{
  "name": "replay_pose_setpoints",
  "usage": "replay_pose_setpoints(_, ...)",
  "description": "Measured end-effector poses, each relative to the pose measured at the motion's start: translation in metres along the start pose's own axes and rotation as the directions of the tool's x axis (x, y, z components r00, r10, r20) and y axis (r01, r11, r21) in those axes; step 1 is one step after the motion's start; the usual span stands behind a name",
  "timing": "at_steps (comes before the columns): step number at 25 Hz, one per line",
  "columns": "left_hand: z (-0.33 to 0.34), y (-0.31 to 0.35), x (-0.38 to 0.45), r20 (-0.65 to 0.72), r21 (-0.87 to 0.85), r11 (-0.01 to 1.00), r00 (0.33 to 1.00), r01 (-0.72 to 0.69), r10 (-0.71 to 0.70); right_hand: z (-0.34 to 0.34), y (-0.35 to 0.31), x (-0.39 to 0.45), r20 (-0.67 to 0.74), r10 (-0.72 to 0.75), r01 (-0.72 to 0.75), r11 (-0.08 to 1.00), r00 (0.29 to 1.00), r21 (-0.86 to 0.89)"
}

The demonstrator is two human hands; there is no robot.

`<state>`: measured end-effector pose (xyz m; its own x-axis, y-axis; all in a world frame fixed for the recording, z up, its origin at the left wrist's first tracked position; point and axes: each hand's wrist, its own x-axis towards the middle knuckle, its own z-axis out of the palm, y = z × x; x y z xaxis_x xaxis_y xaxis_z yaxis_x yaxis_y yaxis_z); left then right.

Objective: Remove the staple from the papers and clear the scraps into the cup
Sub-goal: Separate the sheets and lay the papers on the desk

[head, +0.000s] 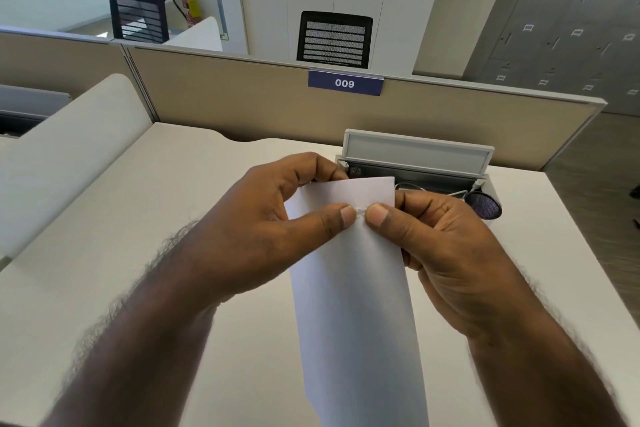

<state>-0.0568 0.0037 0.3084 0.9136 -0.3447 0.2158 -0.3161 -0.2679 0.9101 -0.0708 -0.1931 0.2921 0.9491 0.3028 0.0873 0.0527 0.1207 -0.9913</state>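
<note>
A: Head view. Both hands up over the counter (104,253), sharing one narrow strip of white papers (353,288).

B: Left hand (277,229)?

A: Closed on the papers' left edge. Thumb flat on the near face, other fingers curled behind the top corner. Thumb tip points right.

B: Right hand (446,253)?

A: Closed as well, on the right edge. Thumb on the near face, fingers wrapped behind. The two thumb tips nearly meet, with a small pale crinkle between them, likely the staple (361,212). Too small and blurred to say more.

B: How do the papers sit?

A: Held off the counter, the top edge just above the thumbs, the rest hanging down between the forearms and out of frame at the bottom. The sheet bows a little.

B: Beyond the hands?

A: Just behind the papers' top edge, a grey cable box (415,163) set in the counter, lid raised. A thin wire (415,188) runs from it towards the right hand. Just past the right hand's knuckles, a dark round thing (483,205) with a woven purple surface; half hidden, cannot tell what it is.

B: Farther out?

A: A beige partition (225,104) beyond the counter with a blue tag reading 009 (345,82), straight ahead of the hands. A black mesh chair (334,40) behind that.

B: The cup?

A: Cannot pick one out.
</note>
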Motion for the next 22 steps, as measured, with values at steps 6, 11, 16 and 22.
replay_pose_setpoints(6,0.035,-0.018,-0.003,-0.325,0.289,0.957,0.940,-0.004,0.102,-0.003,0.007,0.009,-0.281,-0.128,0.081,0.982,0.951,-0.171)
replay_pose_setpoints(11,0.075,-0.043,-0.024,-0.266,0.330,0.943,0.963,0.046,0.046,0.001,0.019,0.018,-0.418,-0.246,0.091,0.929,0.875,-0.358)
replay_pose_setpoints(16,0.095,-0.064,-0.038,-0.203,0.294,0.940,0.972,0.173,-0.115,0.012,0.037,0.029,-0.451,-0.256,0.016,0.882,0.855,-0.471)
replay_pose_setpoints(22,0.080,-0.101,-0.037,-0.425,0.012,0.972,0.881,0.236,-0.209,0.021,0.055,0.037,-0.277,-0.291,0.129,0.865,0.916,-0.485)
